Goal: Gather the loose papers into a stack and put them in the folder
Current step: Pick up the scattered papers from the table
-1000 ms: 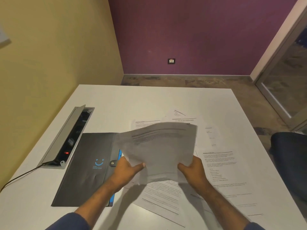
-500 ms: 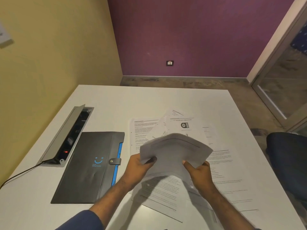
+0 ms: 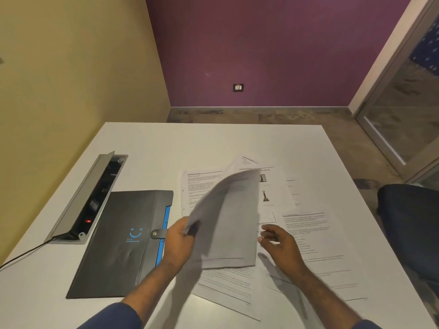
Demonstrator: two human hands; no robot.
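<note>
Gathering is the step in hand: the person holds a first small bundle of sheets [image 3: 228, 219] raised off the white table [image 3: 166, 143], blank backs toward the camera, while most of the loose papers [image 3: 306, 233] lie unstacked beneath and beyond it.

Hand states:
- Left hand [image 3: 178, 241]: pinches the bundle at its lower left corner, thumb on the near face and fingers behind. It carries the bundle alone.
- Right hand [image 3: 280, 243]: holds nothing. Its fingers are loosely spread and slightly curled, just beside the right edge of the bundle and above the printed pages. Whether a fingertip touches that edge cannot be told.

Positions, taken from the bundle as centre:
- Printed pages fan out from 12 o'clock round through 3 o'clock to 6 o'clock, overlapping one another.
- The dark folder [image 3: 123, 238] lies flat at 9 o'clock, closed, its snap tab fastened over the blue edge, just beside the left hand.
- A cable box [image 3: 88, 198] with a raised lid is set in the table at 10 o'clock.

The next move probably calls for the free right hand to lift another page and add it to the bundle. The folder still needs unsnapping and opening before anything goes inside.
</note>
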